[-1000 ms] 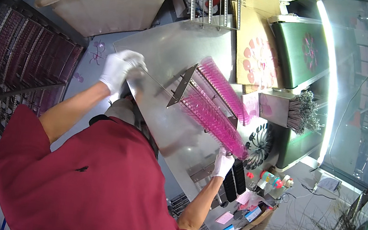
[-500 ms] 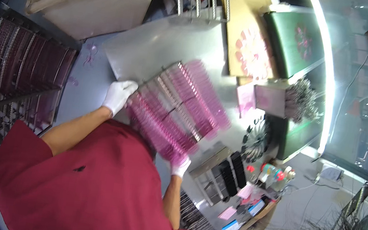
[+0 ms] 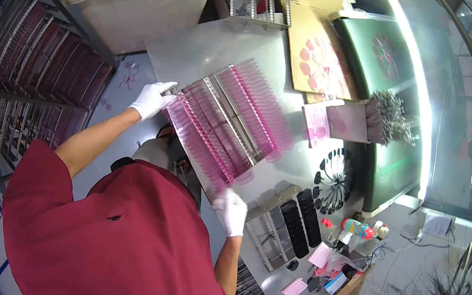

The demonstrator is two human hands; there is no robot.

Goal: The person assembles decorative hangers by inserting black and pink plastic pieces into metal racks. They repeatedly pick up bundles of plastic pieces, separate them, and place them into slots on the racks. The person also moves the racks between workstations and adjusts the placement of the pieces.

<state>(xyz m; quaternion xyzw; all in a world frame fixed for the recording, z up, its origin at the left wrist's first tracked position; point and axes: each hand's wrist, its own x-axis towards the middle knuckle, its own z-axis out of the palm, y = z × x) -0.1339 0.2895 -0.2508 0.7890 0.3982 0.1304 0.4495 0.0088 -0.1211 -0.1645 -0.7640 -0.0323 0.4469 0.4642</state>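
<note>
A metal rack (image 3: 216, 98) lies slantwise on the steel table, holding rows of thin, see-through pink discs (image 3: 262, 112). At its left corner, my white-gloved left hand (image 3: 153, 101) has its fingers closed on the frame's end. My right hand (image 3: 231, 212), gloved in white too, is beside the rack's near corner, just below the last pink discs. Its fingers look curled, and their tips are hard to make out. Right of it is a second metal rack (image 3: 264, 236) with rows of black pieces (image 3: 296, 228).
A pale bin (image 3: 140, 10) with purple strands stands far left, above shelving full of racks (image 3: 50, 55). Across the steel table (image 3: 186, 50) are cardboard (image 3: 308, 43), a box of grey-tipped rods (image 3: 351, 122), a ring of black pieces (image 3: 334, 179) and a bottle (image 3: 357, 228).
The rack with pink discs has moved slightly left and up in view. My right hand has shifted a little below its corner, while my left hand stays at the other end.
</note>
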